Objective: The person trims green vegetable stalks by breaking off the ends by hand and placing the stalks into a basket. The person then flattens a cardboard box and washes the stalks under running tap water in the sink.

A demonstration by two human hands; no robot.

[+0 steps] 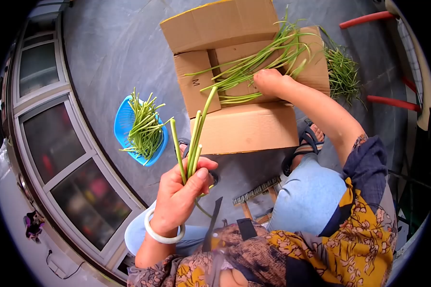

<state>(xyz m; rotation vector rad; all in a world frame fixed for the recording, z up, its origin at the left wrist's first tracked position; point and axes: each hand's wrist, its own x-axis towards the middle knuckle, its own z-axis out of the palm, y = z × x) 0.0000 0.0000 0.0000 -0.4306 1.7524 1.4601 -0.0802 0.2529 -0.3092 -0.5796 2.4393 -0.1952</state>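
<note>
My left hand (184, 186), with a pale bangle at the wrist, is closed round several garlic scapes (198, 136). Their cut green stems point up and away from me, and a thin end hangs below the hand. Over the opened cardboard box (254, 131), my right hand (269, 82) reaches down onto a loose pile of long garlic scapes (254, 64). Its fingers curl under and are hidden, so what they hold cannot be seen. Left of the box, a blue plastic basket (124, 125) carries a heap of shorter cut stems (146, 126).
A heap of thin green trimmings (341, 74) lies on the grey floor (115, 43) right of the box. Red legs (392, 102) of furniture stand at the far right. A brush head (257, 190) lies between my feet. Glass-panelled doors (88, 201) run along the left.
</note>
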